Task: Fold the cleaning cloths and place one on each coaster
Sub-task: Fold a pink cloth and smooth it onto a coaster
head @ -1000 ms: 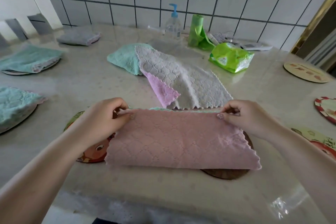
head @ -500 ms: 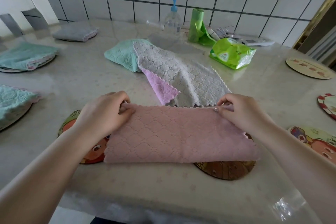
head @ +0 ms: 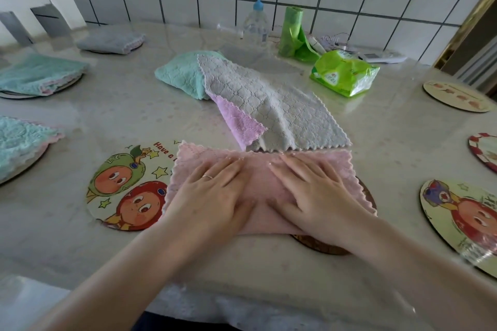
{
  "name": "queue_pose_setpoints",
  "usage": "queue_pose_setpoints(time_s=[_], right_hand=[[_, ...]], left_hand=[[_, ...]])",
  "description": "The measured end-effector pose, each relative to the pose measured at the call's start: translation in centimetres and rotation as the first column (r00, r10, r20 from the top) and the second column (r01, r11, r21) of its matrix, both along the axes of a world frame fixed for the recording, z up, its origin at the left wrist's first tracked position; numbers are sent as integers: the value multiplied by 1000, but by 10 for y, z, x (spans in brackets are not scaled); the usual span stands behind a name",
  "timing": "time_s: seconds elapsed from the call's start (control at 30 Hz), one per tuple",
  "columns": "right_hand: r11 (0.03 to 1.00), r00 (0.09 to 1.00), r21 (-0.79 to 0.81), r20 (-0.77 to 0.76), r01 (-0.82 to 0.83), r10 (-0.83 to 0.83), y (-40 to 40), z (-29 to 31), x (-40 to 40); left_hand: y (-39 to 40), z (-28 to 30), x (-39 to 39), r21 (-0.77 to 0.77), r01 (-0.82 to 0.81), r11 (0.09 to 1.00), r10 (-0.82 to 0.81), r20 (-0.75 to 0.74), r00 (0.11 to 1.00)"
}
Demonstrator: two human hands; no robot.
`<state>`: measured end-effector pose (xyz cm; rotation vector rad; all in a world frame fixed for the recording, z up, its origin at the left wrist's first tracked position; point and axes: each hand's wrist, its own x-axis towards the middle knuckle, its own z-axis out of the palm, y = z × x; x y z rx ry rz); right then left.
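At the lower centre of the frame, a soft pink quilted microfibre cleaning cloth (head: 258, 169) lies folded into a wide band on the pale glossy table (head: 390, 148), its left end overlapping a round cartoon-printed coaster (head: 126, 185) and its right end covering most of a dark brown round coaster (head: 320, 246). Judging by its drape and scalloped edge, the cloth is light, limp and plush: it should fold with little force, will not hold a sharp crease unless pressed, and may slide a little on the slick tabletop. For the next fold, the best places to take hold look like the two corners of one short end, so the layers travel together. The left hand (head: 212, 193) lies flat on the left half of the cloth, fingers straight and slightly spread, a thin ring on one; the right hand (head: 314, 193) lies flat on the right half in the same way. Neither hand grips anything; both press palms and fingers down onto the fabric. Just above, at mid-frame, a loose pile of a grey cloth (head: 271, 105) over a mint-green cloth (head: 180, 75), with a lilac corner showing, waits unfolded. Along the left edge, three coasters already carry folded cloths: a grey folded cloth (head: 110, 40) at the upper left and two teal folded cloths (head: 40, 72) below it. On the right edge, three bare coasters (head: 457, 93) are in view.
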<state>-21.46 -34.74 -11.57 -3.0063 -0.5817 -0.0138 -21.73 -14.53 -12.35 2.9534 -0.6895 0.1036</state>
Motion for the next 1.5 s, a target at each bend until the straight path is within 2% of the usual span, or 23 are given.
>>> queue_pose_setpoints(time_s=[0.2,0.33,0.4,0.53,0.63,0.73,0.9,1.03,1.1,1.2,1.37,1.43,1.5], right_hand=[[990,991,-72,-49,123,-126,-43,-2,-11],[978,978,-139,-116,154,-170,-59,3,-15],[984,984,-102,-92,144,-153,-55,11,-9],[985,1000,172,-3,14,-14,-29,24,19],[972,998,231,-50,-33,46,-3,25,44],[977,989,215,-142,-4,35,9,30,66],[978,948,207,-317,41,27,14,40,82],[995,944,102,-329,-7,40,21,43,82],[994,951,104,-301,-42,72,22,42,80],[951,951,306,-277,-46,135,17,42,76],[786,921,617,-292,-26,259,21,57,71],[716,903,698,-302,-10,307,28,66,69],[658,878,753,-310,-7,365,37,74,67]], left_hand=[[33,4,-3,77,-109,991,115,-79,990],[52,5,-8,48,-161,986,164,-62,985],[53,11,-14,21,-101,995,101,23,995],[29,17,-32,-150,189,970,-174,112,978],[9,10,-41,-207,313,927,-289,138,947],[7,5,-42,-296,297,908,-269,133,954],[7,2,-42,-354,246,902,-208,142,968],[5,1,-41,-348,231,909,-182,169,969],[4,2,-41,-317,240,917,-179,211,961],[8,6,-44,-329,224,917,-135,272,953],[32,20,-51,-485,170,858,-2,327,945],[47,26,-56,-578,101,810,83,284,955],[59,29,-62,-715,21,698,154,178,972]])
